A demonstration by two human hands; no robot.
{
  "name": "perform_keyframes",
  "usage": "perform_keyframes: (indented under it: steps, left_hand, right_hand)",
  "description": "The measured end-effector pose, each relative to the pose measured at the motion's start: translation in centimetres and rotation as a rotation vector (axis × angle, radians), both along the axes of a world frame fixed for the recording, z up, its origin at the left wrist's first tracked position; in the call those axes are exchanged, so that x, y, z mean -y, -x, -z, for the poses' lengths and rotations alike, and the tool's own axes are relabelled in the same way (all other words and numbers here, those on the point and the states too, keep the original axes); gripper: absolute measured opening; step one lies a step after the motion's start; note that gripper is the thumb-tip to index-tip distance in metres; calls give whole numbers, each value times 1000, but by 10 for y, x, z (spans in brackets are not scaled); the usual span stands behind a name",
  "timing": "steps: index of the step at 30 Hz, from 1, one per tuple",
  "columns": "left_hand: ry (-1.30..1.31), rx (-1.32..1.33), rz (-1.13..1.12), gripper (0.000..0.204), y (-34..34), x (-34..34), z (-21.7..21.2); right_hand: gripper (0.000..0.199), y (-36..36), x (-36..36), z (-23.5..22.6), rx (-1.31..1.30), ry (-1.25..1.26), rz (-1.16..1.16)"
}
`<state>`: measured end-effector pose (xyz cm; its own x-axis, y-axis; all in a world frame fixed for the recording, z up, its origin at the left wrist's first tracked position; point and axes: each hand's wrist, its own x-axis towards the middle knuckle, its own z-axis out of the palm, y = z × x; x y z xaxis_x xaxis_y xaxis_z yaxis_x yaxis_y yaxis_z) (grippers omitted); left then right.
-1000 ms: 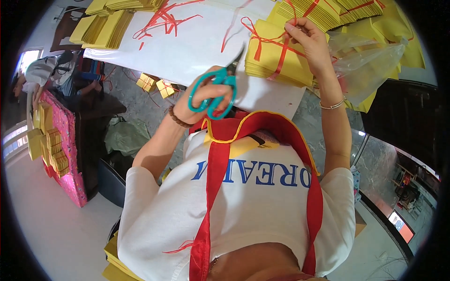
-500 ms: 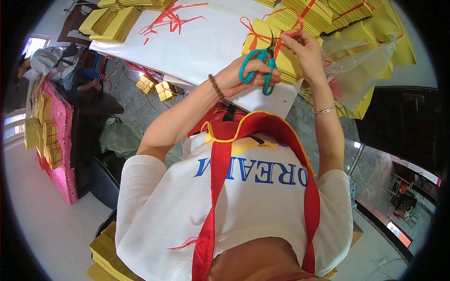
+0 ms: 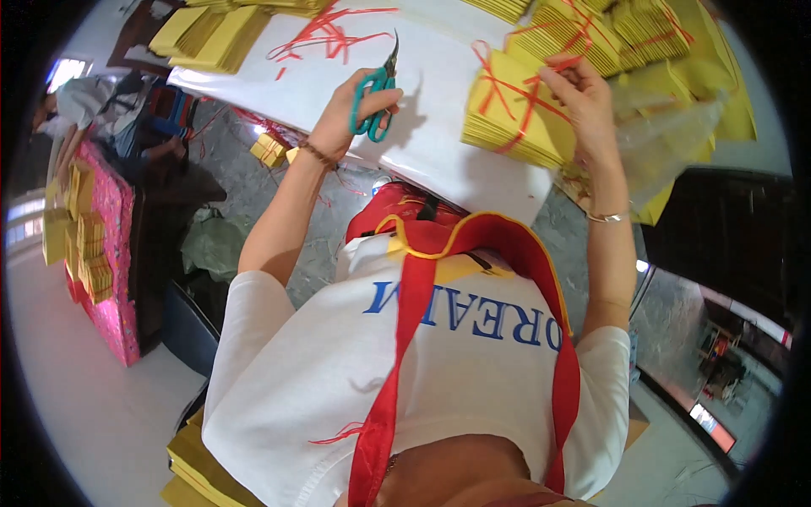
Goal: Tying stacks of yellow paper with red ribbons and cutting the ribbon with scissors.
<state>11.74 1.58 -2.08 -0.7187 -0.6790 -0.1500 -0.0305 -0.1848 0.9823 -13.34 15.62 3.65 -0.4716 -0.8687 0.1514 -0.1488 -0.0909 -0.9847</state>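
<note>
My left hand (image 3: 342, 114) is closed round teal-handled scissors (image 3: 378, 83), whose dark blades point away from me above the white table. Under my right hand (image 3: 590, 106) lies a bundle of yellow paper packets (image 3: 500, 135), tied crosswise with red ribbon (image 3: 529, 110) and a bow at its far left. The right fingers pinch a loose strand of red ribbon (image 3: 568, 64) at the far side of the bundle. The scissors are well to the left of the bundle and touch nothing on the table.
Yellow stacks (image 3: 221, 40) and loose red ribbon scraps (image 3: 325, 35) lie on the white table (image 3: 439, 118). More tied bundles (image 3: 646, 38) and a clear plastic bag (image 3: 667, 127) are at the far right. To the left, a person (image 3: 93, 106) bends by a pink-covered table (image 3: 114, 253).
My left hand has carried the scissors leftward, away from the bundle. My right hand has shifted slightly right, still pinching ribbon; the bundle's bow and crossed ribbon are now uncovered.
</note>
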Motion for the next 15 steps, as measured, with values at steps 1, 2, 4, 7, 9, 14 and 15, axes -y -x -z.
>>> perform_keyframes:
  steps: [1,2,4,7,9,14,15]
  left_hand:
    - [151,194,-18,40,-7,14,20]
    - [328,375,-28,40,-12,26,45]
    - [618,602,33,41,-11,39,91]
    - [790,664,243,42,13,40,99]
    - [847,746,301,37,32,44,95]
    - [1003,801,592,28,49,58,84]
    - [1028,797,655,27,52,61,87]
  right_hand:
    - [18,-2,13,-7,-94,-26,-19]
    - [19,-10,27,-19,-169,-96,-40]
    - [21,-22,67,-29,-238,-100,-121]
    - [24,-30,120,-29,-314,-113,-178]
    - [26,-33,160,-21,-308,-111,-154]
    - [33,-65,245,24,-606,-192,-166]
    - [34,-85,258,33,-607,-212,-197]
